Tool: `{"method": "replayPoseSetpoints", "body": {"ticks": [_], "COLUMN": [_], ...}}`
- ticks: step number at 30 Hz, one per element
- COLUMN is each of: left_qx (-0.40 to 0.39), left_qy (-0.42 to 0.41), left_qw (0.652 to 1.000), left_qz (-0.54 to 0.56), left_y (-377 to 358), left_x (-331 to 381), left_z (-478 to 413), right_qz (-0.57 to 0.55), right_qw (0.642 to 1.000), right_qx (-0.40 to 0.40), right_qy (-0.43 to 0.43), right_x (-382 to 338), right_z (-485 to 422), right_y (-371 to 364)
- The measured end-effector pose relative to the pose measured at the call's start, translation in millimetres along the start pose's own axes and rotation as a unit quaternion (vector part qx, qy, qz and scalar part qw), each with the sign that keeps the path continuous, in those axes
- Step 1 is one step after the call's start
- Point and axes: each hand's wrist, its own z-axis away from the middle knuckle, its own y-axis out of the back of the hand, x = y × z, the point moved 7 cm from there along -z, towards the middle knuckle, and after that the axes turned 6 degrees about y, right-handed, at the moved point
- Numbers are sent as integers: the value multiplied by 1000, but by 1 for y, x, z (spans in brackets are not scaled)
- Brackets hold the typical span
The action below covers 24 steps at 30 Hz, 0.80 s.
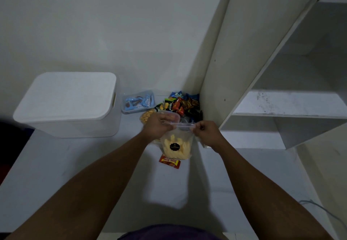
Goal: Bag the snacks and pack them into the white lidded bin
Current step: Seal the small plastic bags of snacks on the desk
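White lidded bin (65, 104): far-left part of the worktop (93, 183), lid on, handle slot on its right wall. Nothing packed into it that I can see.
Just right of the bin is a clear tub (139, 102) of blue-wrapped snacks, no lid on it. A packet of round yellow snacks (147, 117) lies nearer, partly behind the left wrist.
Left hand (159, 125): forearm reaches in from the near-left. Fingers are curled and pinch the left end of the zip bag's top strip, back of the hand up.
Zip bag (176, 144): held clear of the worktop, roughly mid-worktop and in front of the snack pile. The seal strip runs left-right between the hands, mouth at the top. The body hangs from the strip, so its long axis runs from the strip towards the near edge. Pale yellow stick snacks inside, a black round label (174, 146) facing the camera. Can't tell whether the seal is closed.
Beng-beng bar (170, 161): flat on the worktop just nearer than the bag's bottom, long axis roughly left-right.
Right hand (205, 133): forearm comes in from the near-right. Fingers curled, pinching the right end of the strip.
Snack pile (184, 103): mixed wrappers in the far corner, against the shelf unit's side panel (244, 51).
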Motion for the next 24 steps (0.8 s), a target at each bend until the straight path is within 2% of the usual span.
{"method": "replayPoseSetpoints", "body": {"ticks": [3,7,12,19,21,24], "left_qx": [-7,-31,-34,-25,-14,-30], "left_qy": [-72,-123,-106,-92,-80,-90], "left_qw": [988,969,970,982,986,978], "left_qz": [-140,-211,-214,-164,-145,-183], "left_y": [-2,-13,-17,-18,-15,-20], "left_x": [18,44,39,40,39,40], "left_z": [2,3,-4,2,1,0], "right_qz": [14,38,-30,83,84,46], "right_qw": [999,996,996,987,987,991], "right_qx": [-22,-23,33,19,10,14], "right_qy": [24,71,77,134,135,123], "right_x": [-7,-21,-25,-30,-29,-28], "right_z": [0,-8,-8,-7,-9,-9], "right_y": [-7,-12,-4,-11,-12,-12]}}
